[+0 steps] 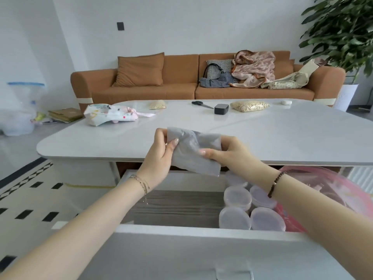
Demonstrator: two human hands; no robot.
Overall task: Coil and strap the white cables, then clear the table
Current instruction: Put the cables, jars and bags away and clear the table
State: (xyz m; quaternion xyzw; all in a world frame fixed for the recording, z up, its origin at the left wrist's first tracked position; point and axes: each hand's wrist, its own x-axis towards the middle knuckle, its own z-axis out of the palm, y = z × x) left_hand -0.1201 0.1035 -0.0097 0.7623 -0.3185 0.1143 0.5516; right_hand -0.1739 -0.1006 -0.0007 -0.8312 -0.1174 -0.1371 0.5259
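While we pinch the grey pouch [191,158], left hand [159,160] and right hand [234,156] at either end, it slants over the drawer [181,229] (open).

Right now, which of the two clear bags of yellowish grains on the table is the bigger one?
The bag just right of the black box; it is wider and fuller. The smaller bag lies left of the scissors.

Far back on the bench [282,138] -- scissors [202,104] left of the box [221,109], bag [249,106] to its right. Sofa [181,85] behind; open drawer [173,207] in front, tubs [235,218] at its right side.
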